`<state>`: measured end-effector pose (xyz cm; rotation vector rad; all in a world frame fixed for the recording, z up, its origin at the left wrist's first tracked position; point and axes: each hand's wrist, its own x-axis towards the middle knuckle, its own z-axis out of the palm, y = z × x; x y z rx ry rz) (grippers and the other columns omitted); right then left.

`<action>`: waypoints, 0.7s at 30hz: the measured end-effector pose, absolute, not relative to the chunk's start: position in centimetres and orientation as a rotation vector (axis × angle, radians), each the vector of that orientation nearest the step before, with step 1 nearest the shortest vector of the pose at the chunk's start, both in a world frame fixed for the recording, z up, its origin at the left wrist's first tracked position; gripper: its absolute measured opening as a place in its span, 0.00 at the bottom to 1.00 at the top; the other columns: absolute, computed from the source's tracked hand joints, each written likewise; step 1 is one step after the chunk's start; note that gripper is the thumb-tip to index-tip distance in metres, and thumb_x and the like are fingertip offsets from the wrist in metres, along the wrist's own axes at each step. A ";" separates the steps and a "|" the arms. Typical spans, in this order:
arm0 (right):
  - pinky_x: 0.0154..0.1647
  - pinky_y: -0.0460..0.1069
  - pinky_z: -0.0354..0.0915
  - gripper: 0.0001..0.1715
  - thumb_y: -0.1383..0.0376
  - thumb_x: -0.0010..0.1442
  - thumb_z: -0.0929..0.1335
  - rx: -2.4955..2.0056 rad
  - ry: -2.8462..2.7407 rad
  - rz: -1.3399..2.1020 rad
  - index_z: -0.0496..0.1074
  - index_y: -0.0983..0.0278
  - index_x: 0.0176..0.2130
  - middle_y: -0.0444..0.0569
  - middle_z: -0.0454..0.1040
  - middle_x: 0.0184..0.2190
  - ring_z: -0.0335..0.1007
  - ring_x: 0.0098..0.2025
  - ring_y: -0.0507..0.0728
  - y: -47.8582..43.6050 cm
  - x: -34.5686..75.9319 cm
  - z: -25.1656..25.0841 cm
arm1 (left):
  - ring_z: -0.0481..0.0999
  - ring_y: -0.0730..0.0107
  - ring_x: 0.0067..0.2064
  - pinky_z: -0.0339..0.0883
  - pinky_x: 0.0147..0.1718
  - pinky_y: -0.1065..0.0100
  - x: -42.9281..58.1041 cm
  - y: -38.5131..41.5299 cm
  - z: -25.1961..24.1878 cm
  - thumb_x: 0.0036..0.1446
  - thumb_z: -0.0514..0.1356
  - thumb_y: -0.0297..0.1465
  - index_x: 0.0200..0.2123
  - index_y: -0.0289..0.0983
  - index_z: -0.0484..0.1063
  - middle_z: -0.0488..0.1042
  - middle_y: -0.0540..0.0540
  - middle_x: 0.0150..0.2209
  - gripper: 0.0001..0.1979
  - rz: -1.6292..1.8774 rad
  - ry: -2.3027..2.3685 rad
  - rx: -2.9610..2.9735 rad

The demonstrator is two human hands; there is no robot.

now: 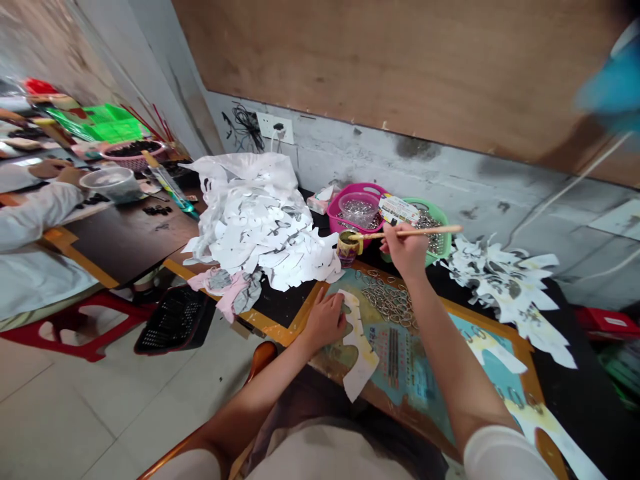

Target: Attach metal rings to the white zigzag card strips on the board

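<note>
My right hand (404, 248) is closed round a wooden-handled brush (435, 231). The brush's tip is at the mouth of a small yellow-and-purple jar (347, 248); its bristles are hidden. My left hand (325, 323) lies on the work board, fingers apart, against the edge of a white curved cut-out piece (361, 360) with notches along one side. Beyond that piece, many metal rings (387, 298) lie loose on the board. Further white pieces with rings on them, such as this one (495, 350), lie right of my right forearm.
A heap of white cut-outs (270, 233) spills from a plastic bag at the left. Behind the jar stand a pink basket (336, 212) and a green basket (441, 217) holding metal parts. More white pieces (515, 287) are piled right. A co-worker's sleeve (40, 210) shows far left.
</note>
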<state>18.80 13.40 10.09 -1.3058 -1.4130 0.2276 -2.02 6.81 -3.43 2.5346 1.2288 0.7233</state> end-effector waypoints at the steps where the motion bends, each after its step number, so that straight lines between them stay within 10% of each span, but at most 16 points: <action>1: 0.28 0.47 0.69 0.20 0.53 0.63 0.66 -1.343 -1.492 0.167 0.68 0.63 0.26 0.43 0.72 0.18 0.72 0.21 0.53 14.6 18.3 10.1 | 0.74 0.57 0.49 0.47 0.65 0.49 -2.0 6.8 -3.4 0.50 0.56 0.25 0.49 0.38 0.61 0.75 0.42 0.43 0.20 0.726 1.230 2.532; 21: 0.10 0.42 0.58 0.21 0.52 0.57 0.71 -1.282 -1.164 0.797 0.67 0.64 0.23 0.43 0.69 0.15 0.62 0.12 0.48 8.4 23.7 6.5 | 0.74 0.55 0.50 0.48 0.64 0.46 -2.0 6.9 -3.6 0.49 0.55 0.24 0.48 0.39 0.60 0.75 0.42 0.43 0.21 0.729 1.232 2.517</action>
